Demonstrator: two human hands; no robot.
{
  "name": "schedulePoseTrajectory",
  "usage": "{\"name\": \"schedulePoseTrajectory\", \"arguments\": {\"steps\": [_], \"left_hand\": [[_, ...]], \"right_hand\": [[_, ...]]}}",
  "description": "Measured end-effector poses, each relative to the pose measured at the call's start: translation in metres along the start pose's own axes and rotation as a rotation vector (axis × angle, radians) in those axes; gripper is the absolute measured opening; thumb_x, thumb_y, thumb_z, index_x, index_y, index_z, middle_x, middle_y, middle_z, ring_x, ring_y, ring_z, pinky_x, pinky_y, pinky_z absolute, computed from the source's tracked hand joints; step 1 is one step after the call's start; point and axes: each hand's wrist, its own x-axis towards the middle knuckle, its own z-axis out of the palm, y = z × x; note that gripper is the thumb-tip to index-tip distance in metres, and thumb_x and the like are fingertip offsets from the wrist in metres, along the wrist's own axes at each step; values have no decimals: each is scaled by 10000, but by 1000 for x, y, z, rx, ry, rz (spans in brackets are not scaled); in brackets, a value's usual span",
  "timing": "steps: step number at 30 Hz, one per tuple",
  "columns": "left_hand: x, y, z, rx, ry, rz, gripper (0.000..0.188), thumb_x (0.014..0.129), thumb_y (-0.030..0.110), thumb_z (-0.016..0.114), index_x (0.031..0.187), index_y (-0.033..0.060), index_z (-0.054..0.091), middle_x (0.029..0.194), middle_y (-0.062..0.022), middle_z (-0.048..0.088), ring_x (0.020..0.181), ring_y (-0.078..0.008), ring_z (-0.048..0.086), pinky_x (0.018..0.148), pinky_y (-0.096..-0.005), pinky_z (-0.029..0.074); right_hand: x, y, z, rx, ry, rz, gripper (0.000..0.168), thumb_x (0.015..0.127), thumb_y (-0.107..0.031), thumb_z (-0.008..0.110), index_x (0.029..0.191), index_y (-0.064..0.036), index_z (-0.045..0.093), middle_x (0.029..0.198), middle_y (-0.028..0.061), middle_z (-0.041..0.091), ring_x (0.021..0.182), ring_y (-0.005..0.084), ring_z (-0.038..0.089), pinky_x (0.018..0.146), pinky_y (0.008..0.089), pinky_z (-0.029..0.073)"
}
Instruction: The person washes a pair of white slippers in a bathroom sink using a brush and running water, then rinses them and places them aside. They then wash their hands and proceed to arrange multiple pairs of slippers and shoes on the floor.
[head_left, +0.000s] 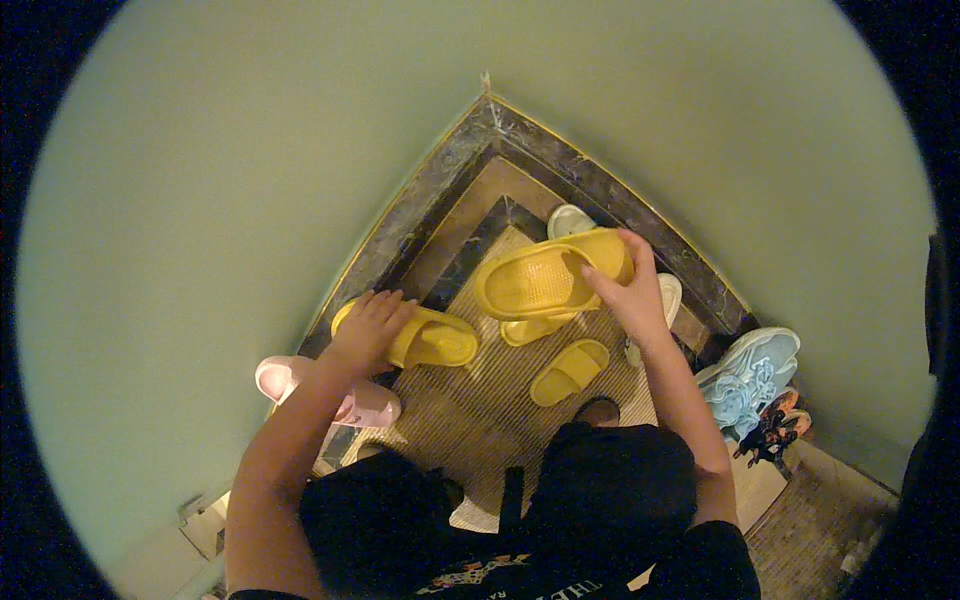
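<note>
My right hand (626, 289) grips one end of a large yellow slide sandal (536, 281), with the thumb at its rim and the fingers on the far side. That sandal is held above the ribbed mat (487, 420). On the left, my left hand (375, 326) has its fingers laid over one end of another yellow slide sandal (442, 341); its thumb is hidden. Two smaller-looking yellow slides lie below: one (536, 330) partly covered by the raised sandal, the other (570, 373) in full view on the mat.
Pink slippers (375, 405) lie beside my left forearm. White shoes (570, 220) stand along the right skirting (637, 187), partly hidden. Further right are light blue sneakers (757, 375) and black-and-orange footwear (780, 431). Green walls (247, 187) meet in a corner ahead.
</note>
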Motion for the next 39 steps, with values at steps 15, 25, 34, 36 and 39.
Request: {"name": "schedulePoseTrajectory", "arguments": {"steps": [15, 25, 34, 36, 39], "left_hand": [[62, 67, 26, -1833, 265, -681, 600, 758, 291, 761, 1224, 43, 475, 1089, -77, 595, 1025, -214, 581, 899, -380, 468], [103, 118, 16, -554, 508, -325, 806, 516, 331, 857, 1159, 4, 499, 1055, -203, 589, 990, -377, 571, 861, -442, 464], [105, 136, 45, -734, 472, -434, 798, 502, 362, 859, 1137, 17, 519, 1035, -196, 595, 970, -381, 563, 838, -460, 446], [102, 134, 50, -670, 540, -384, 786, 507, 380, 862, 1123, 10, 546, 1003, -192, 618, 939, -374, 583, 824, -451, 458], [101, 133, 46, -748, 523, -361, 797, 494, 393, 864, 1120, 9, 553, 1006, -193, 616, 943, -376, 576, 841, -449, 448]], "right_hand": [[-32, -31, -60, -744, 695, -691, 1008, 586, -238, 858, 1387, 4, 296, 1260, 187, 421, 1110, 329, 405, 947, 420, 347], [-29, -55, -49, -663, 323, -505, 988, 558, -200, 832, 1398, -31, 339, 1107, 186, 505, 1016, 348, 475, 914, 429, 402], [-35, -42, -29, -576, -56, -310, 955, 579, -214, 817, 1387, -45, 337, 1099, 204, 501, 1027, 387, 499, 882, 446, 438], [-35, -43, -27, -610, -127, -241, 945, 590, -220, 810, 1382, -35, 329, 1147, 215, 499, 1064, 391, 503, 887, 441, 444], [-29, -34, -30, -580, -129, -284, 907, 606, -247, 799, 1366, -44, 346, 1223, 237, 495, 1130, 385, 500, 915, 426, 443]]}}
